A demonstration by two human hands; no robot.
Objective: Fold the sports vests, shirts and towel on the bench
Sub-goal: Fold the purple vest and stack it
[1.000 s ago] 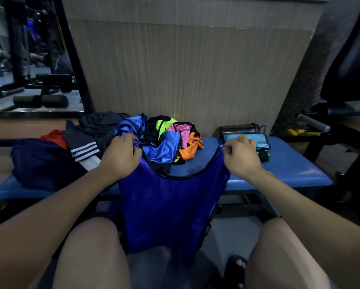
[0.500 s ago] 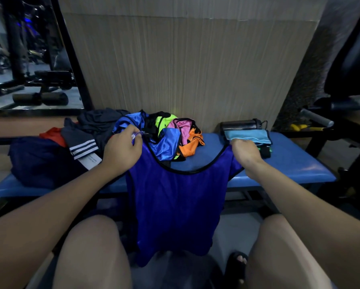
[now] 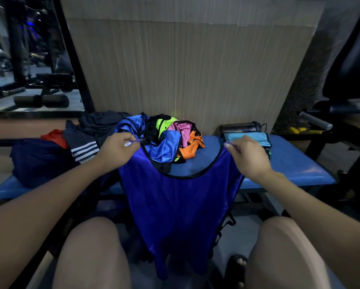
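Note:
A dark blue sports vest (image 3: pixel 179 205) with black trim hangs over the front edge of the blue bench (image 3: pixel 296 163), its lower part dangling between my knees. My left hand (image 3: pixel 117 152) pinches its left shoulder strap and my right hand (image 3: pixel 248 156) pinches the right one, both held just above the bench top. Behind the neckline lies a tangle of vests (image 3: pixel 168 140) in blue, green, pink and orange. A folded light-blue towel (image 3: pixel 249 137) sits right behind my right hand.
Dark shirts, one with white stripes (image 3: pixel 85 147), a red garment (image 3: pixel 56 137) and a navy bundle (image 3: pixel 37 161) fill the bench's left end. A dark bottle (image 3: pixel 239 127) lies against the wooden wall panel. Gym equipment stands at the right and in the mirror at the left.
Both hands have kept their pinch on the straps and drawn the vest a little higher and wider over the bench edge. The right hand has risen from the bench top.

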